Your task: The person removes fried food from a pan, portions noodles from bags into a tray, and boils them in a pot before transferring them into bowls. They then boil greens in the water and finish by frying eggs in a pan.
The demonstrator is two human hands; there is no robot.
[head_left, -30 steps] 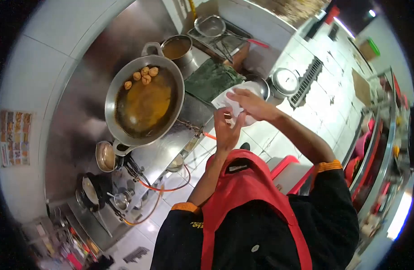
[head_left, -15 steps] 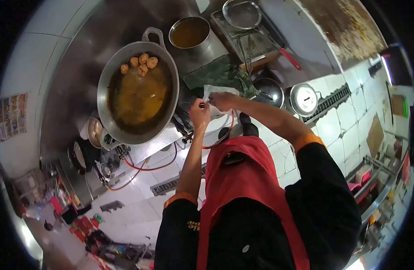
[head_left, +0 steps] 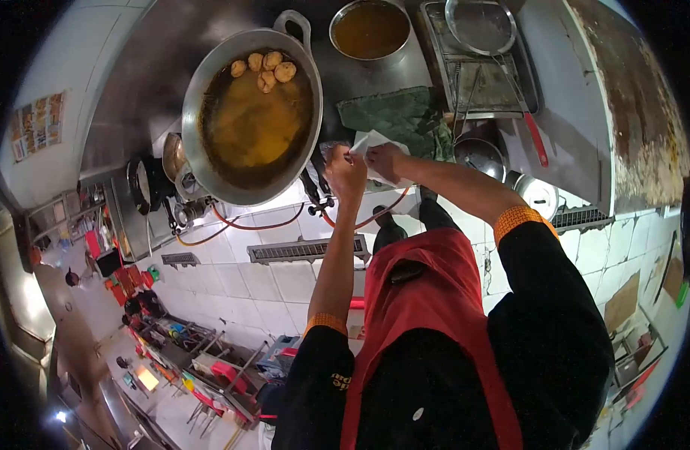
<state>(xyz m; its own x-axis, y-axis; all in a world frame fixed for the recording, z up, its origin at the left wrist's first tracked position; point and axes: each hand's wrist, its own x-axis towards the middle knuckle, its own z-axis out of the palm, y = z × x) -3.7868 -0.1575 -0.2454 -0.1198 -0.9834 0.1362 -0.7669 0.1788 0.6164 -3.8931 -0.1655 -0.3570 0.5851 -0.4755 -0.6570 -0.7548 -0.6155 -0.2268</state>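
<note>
Holding the white sheet [head_left: 370, 140] in both left hand [head_left: 345, 174] and right hand [head_left: 387, 161], with left fingers curled in, not spread like a second ago. Now closer to the big pan [head_left: 193, 116], near its four o'clock. Likely meaning handwork right beside it, with brown balls [head_left: 266, 79] at twelve o'clock inside.

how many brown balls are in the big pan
5 brown balls at the far side of the big pan: four in an arc, one just nearer; the oil may hide more.
</note>
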